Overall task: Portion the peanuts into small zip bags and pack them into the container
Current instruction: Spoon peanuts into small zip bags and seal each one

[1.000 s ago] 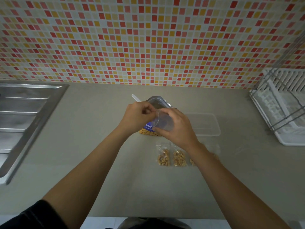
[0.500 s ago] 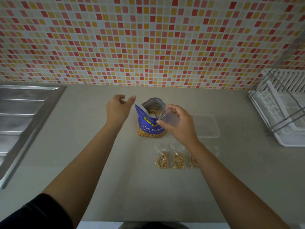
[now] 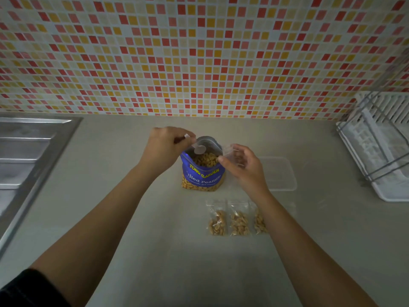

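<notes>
An open blue peanut bag (image 3: 202, 177) stands upright mid-counter, peanuts visible inside. My left hand (image 3: 164, 147) grips a white plastic spoon (image 3: 198, 149) whose bowl hangs over the bag's mouth. My right hand (image 3: 243, 167) pinches an empty clear zip bag (image 3: 230, 152) right of the bag's rim. Three filled small zip bags (image 3: 238, 220) lie in a row in front, the rightmost partly hidden by my right forearm. A clear plastic container (image 3: 281, 173) lies to the right of the peanut bag.
A steel sink drainboard (image 3: 24, 156) runs along the left. A white dish rack (image 3: 380, 147) stands at the right edge. The mosaic-tiled wall (image 3: 199, 58) closes off the back of the grey counter (image 3: 155, 251).
My left hand let go of the zip bag, reached left, picked up the spoon and brought it over the peanut bag. My right hand kept the zip bag and shifted slightly right.
</notes>
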